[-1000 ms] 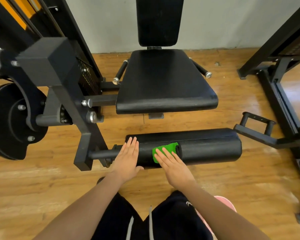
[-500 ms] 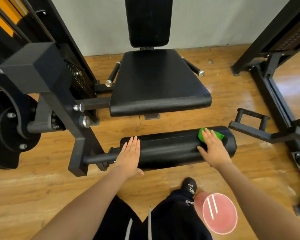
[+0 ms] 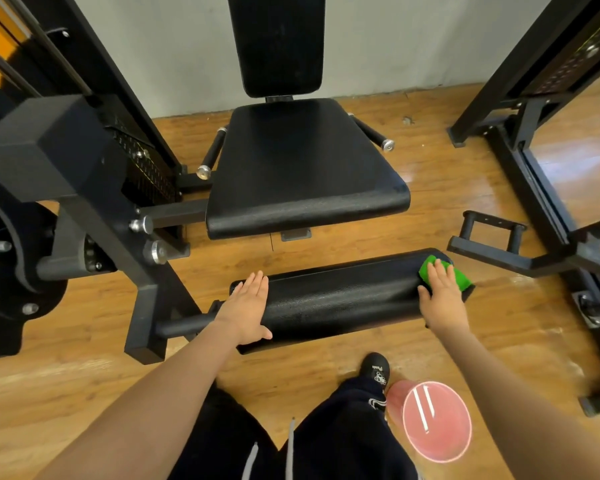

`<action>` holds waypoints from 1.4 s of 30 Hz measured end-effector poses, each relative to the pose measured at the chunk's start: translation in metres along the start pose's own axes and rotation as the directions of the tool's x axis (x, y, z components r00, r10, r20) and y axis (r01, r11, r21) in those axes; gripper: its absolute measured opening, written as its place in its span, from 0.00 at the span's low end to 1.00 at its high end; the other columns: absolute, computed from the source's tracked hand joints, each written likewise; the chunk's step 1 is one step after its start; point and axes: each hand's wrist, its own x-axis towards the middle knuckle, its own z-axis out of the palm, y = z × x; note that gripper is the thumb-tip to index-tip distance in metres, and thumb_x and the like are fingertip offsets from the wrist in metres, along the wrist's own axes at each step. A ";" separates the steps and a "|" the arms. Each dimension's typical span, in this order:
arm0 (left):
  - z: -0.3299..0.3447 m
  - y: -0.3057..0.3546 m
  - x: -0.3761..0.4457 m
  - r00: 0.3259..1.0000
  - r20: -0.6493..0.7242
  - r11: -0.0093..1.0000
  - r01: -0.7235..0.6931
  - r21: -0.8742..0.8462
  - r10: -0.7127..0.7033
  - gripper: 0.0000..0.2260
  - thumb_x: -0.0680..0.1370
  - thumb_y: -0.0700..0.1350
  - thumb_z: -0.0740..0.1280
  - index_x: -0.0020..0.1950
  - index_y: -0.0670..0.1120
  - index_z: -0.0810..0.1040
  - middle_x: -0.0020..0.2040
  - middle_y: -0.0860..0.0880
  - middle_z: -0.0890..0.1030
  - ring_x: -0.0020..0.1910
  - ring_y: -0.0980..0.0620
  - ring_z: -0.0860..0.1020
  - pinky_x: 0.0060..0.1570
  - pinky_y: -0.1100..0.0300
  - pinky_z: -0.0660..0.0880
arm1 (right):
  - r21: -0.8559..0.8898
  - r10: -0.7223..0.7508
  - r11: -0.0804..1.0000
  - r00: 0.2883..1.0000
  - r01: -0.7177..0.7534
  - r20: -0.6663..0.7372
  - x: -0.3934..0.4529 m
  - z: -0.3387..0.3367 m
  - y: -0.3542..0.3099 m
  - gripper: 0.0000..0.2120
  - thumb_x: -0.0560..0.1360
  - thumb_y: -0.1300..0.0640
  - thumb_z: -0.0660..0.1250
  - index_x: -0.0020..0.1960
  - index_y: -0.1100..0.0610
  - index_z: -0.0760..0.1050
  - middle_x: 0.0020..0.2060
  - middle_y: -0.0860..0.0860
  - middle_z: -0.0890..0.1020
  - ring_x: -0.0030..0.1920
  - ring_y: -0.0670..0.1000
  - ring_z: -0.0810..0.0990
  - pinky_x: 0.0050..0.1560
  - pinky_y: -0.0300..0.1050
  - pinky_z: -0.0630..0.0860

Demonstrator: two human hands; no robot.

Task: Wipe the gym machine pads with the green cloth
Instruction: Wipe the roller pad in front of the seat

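Nearest the camera: dark trousers and one black shoe [image 3: 376,368] planted on the wood floor [image 3: 84,372], with a pink round thing [image 3: 436,421] beside it, its nature unclear.

Next out, the roller pad [image 3: 340,299]. It lies across the view, long axis running left to right, right end tipped slightly away; its left end joins a bar [image 3: 184,327] into the machine frame [image 3: 66,168].

Left hand [image 3: 246,308] lies flat on the pad's left end, fingers straight and together, gripping nothing. Likely it steadies the roller so it does not turn under the wipe.

Right hand [image 3: 440,299] presses the green cloth [image 3: 447,273] against the pad's far right end with extended fingers, palm down; the cloth is pinned, not clutched. It sits bunched at the very end, one corner draping past the edge, which suggests a lengthwise stroke has reached its limit.

Farther: seat pad [image 3: 305,171] and upright back pad [image 3: 278,43], both facing the person, with no cloth on them. A second black frame [image 3: 534,188] stands at right.
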 end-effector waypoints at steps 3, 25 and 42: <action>-0.001 0.001 -0.001 1.000 -0.018 1.000 -0.007 0.007 0.007 0.48 0.76 0.54 0.70 0.78 0.41 0.37 0.79 0.43 0.38 0.78 0.47 0.38 0.75 0.54 0.41 | 0.015 -0.054 0.998 0.998 0.054 -0.031 -0.025 0.020 -0.020 0.27 0.79 0.60 0.58 0.75 0.61 0.54 0.76 0.55 0.53 0.76 0.57 0.45 0.74 0.51 0.45; 0.040 -0.024 -0.059 0.967 -0.206 0.985 0.129 -0.116 -0.150 0.44 0.79 0.59 0.62 0.77 0.40 0.35 0.78 0.43 0.35 0.77 0.47 0.35 0.75 0.55 0.39 | -0.138 -0.547 0.797 0.799 0.589 0.250 -0.065 0.069 -0.078 0.29 0.81 0.53 0.55 0.73 0.51 0.41 0.73 0.43 0.43 0.73 0.47 0.38 0.74 0.48 0.44; 0.038 -0.024 -0.058 0.978 -0.163 0.984 0.103 -0.144 -0.127 0.46 0.77 0.54 0.68 0.78 0.41 0.36 0.79 0.44 0.36 0.77 0.48 0.37 0.73 0.57 0.38 | -0.109 -0.596 0.761 0.756 0.639 0.271 -0.086 0.093 -0.178 0.28 0.81 0.56 0.53 0.77 0.55 0.46 0.76 0.50 0.47 0.76 0.52 0.41 0.71 0.48 0.38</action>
